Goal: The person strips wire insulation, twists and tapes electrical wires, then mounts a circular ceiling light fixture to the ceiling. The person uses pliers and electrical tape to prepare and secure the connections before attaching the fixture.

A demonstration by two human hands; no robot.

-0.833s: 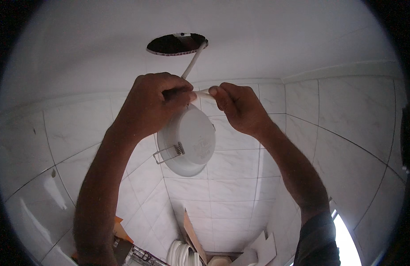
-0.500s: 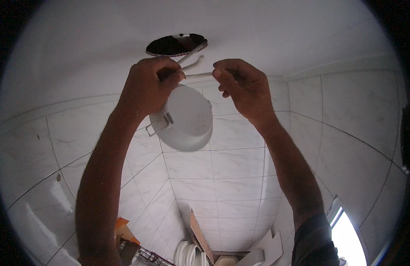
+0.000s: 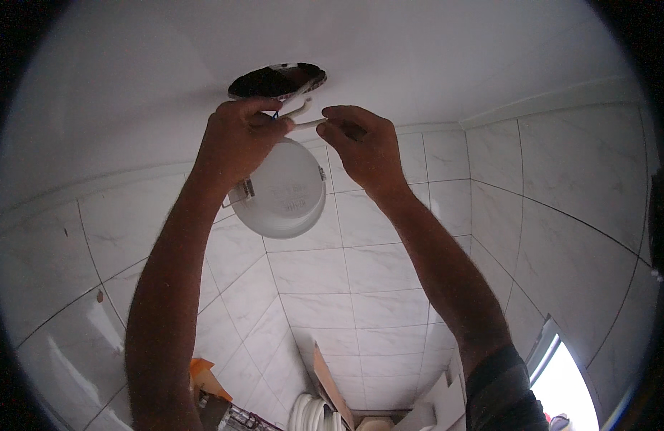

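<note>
A round white recessed light (image 3: 287,190) with metal spring clips hangs just below a dark round hole (image 3: 264,82) in the ceiling. Up at the hole, my left hand (image 3: 242,140) pinches white cable, and a bit of blue wire (image 3: 276,115) shows at its fingers. One bent white cable end (image 3: 301,109) sticks out above that hand. Between the two hands runs a short stretch of white cable (image 3: 308,124); my right hand (image 3: 362,144) is closed on it with thumb and fingertips. The wire ends inside my fingers are hidden.
The white ceiling (image 3: 418,57) meets marbled wall tiles (image 3: 389,266) on several sides. Low down are a coil of white tubing (image 3: 310,415), a brown board (image 3: 330,384) and an orange item (image 3: 208,378). A bright window (image 3: 565,381) is at lower right.
My right hand has come left, nearer to my left hand, so less cable shows between them. The light has shifted slightly left and turned a little. The view has shifted slightly too.
</note>
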